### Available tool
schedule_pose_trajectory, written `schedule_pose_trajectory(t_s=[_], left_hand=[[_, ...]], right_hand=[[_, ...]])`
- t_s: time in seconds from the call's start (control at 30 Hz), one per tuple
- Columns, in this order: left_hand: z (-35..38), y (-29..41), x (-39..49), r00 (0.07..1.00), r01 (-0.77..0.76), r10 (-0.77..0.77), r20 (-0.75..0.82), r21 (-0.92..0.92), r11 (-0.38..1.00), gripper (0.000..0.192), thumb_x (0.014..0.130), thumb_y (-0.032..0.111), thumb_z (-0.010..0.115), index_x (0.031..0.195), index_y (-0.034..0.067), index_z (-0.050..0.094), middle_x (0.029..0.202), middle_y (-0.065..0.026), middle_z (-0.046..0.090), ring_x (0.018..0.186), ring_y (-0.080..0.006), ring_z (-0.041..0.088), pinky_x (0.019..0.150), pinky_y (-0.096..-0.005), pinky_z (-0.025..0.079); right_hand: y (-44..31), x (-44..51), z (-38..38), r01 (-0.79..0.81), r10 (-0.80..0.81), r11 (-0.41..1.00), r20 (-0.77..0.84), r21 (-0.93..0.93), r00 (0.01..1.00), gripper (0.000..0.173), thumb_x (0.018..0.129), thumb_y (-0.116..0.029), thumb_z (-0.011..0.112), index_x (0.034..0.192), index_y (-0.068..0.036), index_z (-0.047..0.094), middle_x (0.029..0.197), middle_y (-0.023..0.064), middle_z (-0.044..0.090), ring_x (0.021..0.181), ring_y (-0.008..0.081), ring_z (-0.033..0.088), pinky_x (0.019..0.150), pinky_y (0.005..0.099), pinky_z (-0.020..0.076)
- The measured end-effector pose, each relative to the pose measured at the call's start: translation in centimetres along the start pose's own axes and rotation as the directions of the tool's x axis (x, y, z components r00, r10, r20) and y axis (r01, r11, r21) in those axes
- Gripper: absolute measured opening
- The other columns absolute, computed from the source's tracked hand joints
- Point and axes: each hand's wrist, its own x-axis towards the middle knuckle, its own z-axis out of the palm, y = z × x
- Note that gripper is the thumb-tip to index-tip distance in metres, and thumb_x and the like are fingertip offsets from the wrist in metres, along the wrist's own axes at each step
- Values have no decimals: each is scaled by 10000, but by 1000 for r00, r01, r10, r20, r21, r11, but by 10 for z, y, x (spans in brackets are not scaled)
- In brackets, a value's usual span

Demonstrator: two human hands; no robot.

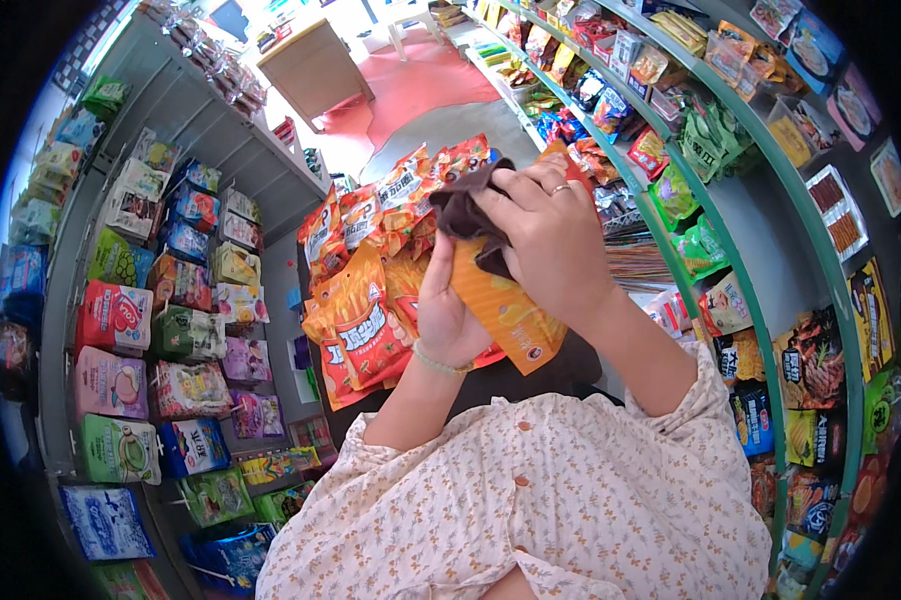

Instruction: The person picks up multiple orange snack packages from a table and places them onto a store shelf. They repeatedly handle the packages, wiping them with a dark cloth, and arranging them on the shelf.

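My left hand [454, 319] grips an orange snack bag [507, 311] along its left side, thumb pointing up. In my right hand [552, 236] is a dark brown cloth [469, 202], bunched up and pressed against the upper part of that bag. The cloth and fingers cover much of the bag's face. Just left of my hands, red and orange snack bags with a fries picture [364, 322] lie in a pile. Behind them, more red-orange snack bags [398, 187] stand close together on a dark surface [450, 397].
Racks of hanging snack packets [188, 315] line the left side. On the right, green-edged shelves [709, 217] hold many packaged foods. Beyond the pile are a wooden cabinet [315, 67], a red floor patch [428, 90] and a white stool [413, 26].
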Motion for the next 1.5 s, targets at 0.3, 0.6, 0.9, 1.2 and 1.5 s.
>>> schedule_pose_trajectory(t_s=[0.3, 0.6, 0.9, 1.2, 1.5], left_hand=[[-19, 48, 6, 990, 107, -86, 115, -190, 976, 562, 988, 443, 360, 1304, -6, 476, 1279, -213, 558, 1176, -351, 544, 1005, -482, 433], [14, 49, 6, 964, -255, 246, -102, -80, 964, 513, 1016, 345, 313, 1476, 119, 287, 1514, -138, 305, 1379, -339, 313, 1119, -536, 250], [22, -1, -28, 994, -60, 73, -76, 172, 983, 660, 990, 471, 314, 1525, 163, 81, 1567, -98, 164, 1429, -319, 202, 1134, -544, 194], [-1, 30, -15, 999, -6, -20, 43, 542, 841, 1272, 638, 862, 546, 1530, 141, -4, 1549, -50, 162, 1348, -155, 285, 1081, -350, 277], [-28, 32, -14, 997, 72, -66, -28, 324, 943, 401, 1019, 263, 403, 1366, 62, 386, 1241, -99, 563, 958, -143, 571, 808, -267, 504]], right_hand=[[-33, -60, 0, 183, -193, 977, 88, 113, 977, 362, 761, -196, 595, 1110, -147, 678, 1233, -7, 590, 1052, 186, 522, 799, 362, 408], [38, -137, 42, -765, 448, -241, 768, 597, 457, 357, 818, -19, 441, 1111, -6, 644, 1101, 110, 655, 1040, 235, 617, 923, 326, 484], [102, -123, 23, -172, 427, -699, 599, 694, 677, 482, 908, -373, 579, 1290, -88, 508, 1253, 81, 591, 1115, 239, 585, 960, 404, 475], [102, -67, -22, -493, 303, -447, 645, 747, 702, 374, 838, -71, 567, 1210, -32, 567, 1146, 102, 633, 1008, 187, 631, 863, 333, 515], [97, -43, -19, -716, 390, -1, 660, 698, 642, 259, 833, -39, 593, 1089, -18, 625, 966, 64, 668, 810, 130, 647, 753, 258, 520]])
